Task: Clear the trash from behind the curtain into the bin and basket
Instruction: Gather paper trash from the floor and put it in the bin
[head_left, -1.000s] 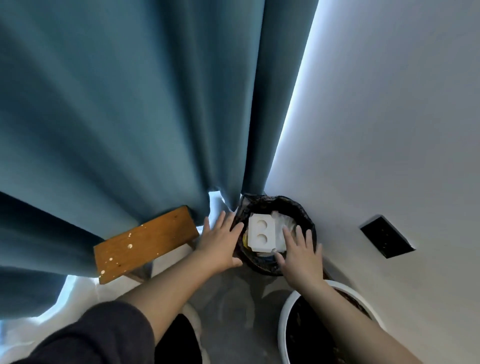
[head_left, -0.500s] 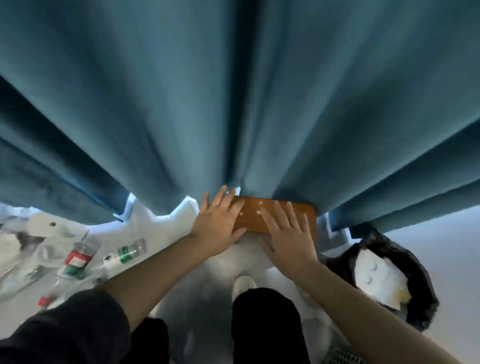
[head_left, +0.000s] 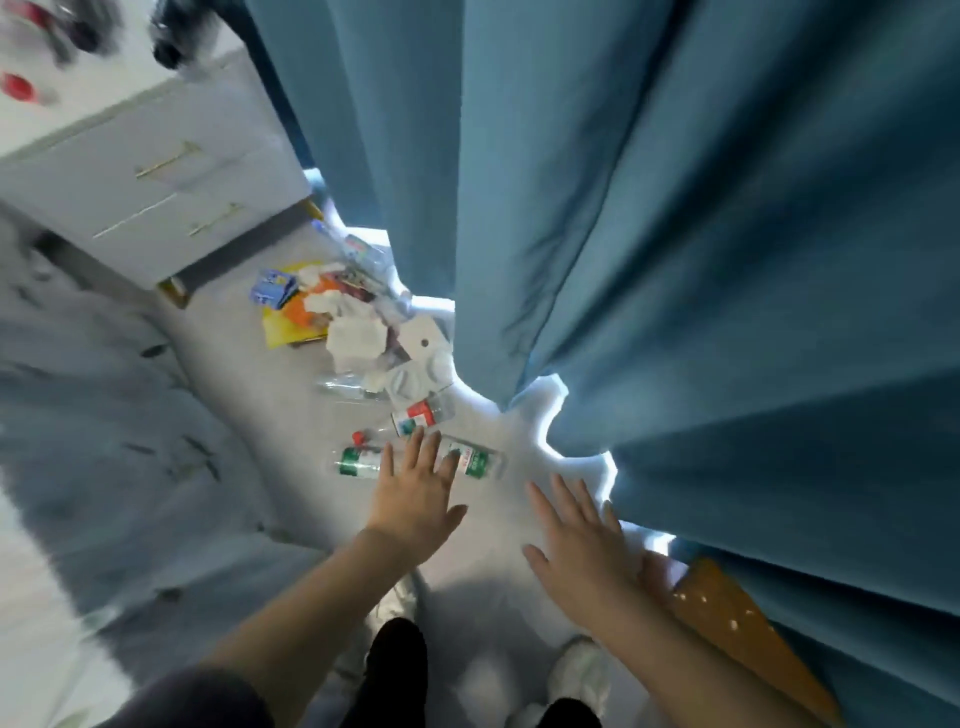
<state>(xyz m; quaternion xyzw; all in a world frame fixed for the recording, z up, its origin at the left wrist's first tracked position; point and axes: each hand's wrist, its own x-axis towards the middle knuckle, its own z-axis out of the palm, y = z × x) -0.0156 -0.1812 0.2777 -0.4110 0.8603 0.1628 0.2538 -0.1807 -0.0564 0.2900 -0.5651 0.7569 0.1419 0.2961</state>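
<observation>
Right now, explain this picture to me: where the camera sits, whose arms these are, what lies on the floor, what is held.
There is no machine: the camera is worn on a person's head and looks down at their own arms. The left hand reaches with straight fingers over clear plastic bottles with green-and-white labels; the right hand is spread open beside the teal fabric curtain. Neither holds anything. On the pale grey floor at the curtain's hem lies trash: crumpled white paper, yellow and orange packaging, a white moulded tray. A white drawer cabinet stands upper left.
</observation>
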